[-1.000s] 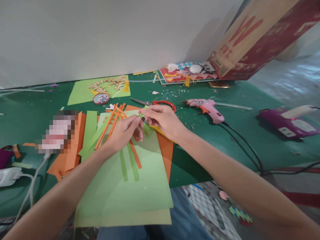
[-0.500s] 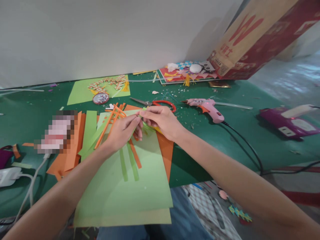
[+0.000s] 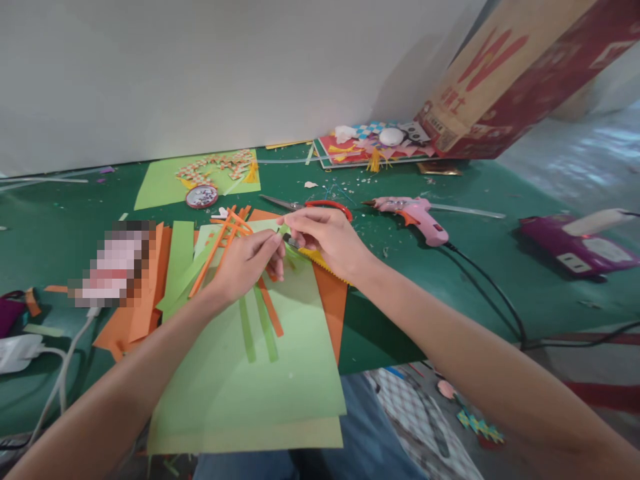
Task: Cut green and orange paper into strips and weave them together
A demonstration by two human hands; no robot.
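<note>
Over a light green paper sheet (image 3: 240, 393), my left hand (image 3: 247, 263) is closed in a pinch on narrow paper strips. From under its fingers hang an orange paper strip (image 3: 271, 310) and green paper strips (image 3: 247, 337). My right hand (image 3: 333, 240) almost meets it, thumb and forefinger pinching the end of a short green paper strip (image 3: 284, 229). A small dark piece shows between the fingertips, too small to name. Under my right hand lies a yellow tooth-edged piece (image 3: 327, 267). Loose orange strips (image 3: 225, 240) lie beside my left hand.
Red-handled scissors (image 3: 327, 205) lie behind my hands. A pink glue gun (image 3: 415, 215) with a trailing cord is to the right, near a purple power strip (image 3: 575, 247). A blurred phone (image 3: 115, 263) and cable are left. A paper bag (image 3: 480, 87) stands at the back right.
My right hand has shifted slightly up, its fingers curling and turning at the green strip. More of the yellow tooth-edged piece shows beneath it. My left hand has stayed nearly still.
</note>
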